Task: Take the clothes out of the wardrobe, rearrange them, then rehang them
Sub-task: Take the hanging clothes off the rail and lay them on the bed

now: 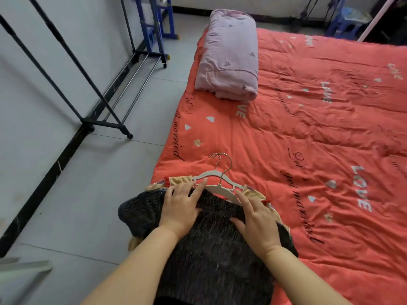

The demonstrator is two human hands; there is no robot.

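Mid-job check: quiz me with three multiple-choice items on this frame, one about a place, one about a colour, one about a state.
1. The folded lilac quilt lies:
A. under the dark garment
B. on the red bedspread, near its left edge as seen
C. on the hangers

2. The hangers' bodies are:
A. white
B. black
C. blue

3. The left hand and right hand are:
A. gripping the hanger hooks
B. lifted off the bed
C. laid on the dark garment with fingers spread

Answers:
1 B: the quilt sits on the bedspread, well beyond the hands.
2 A: white plastic shows below the metal hooks.
3 C: both palms rest on the dark knit, fingers fairly straight.
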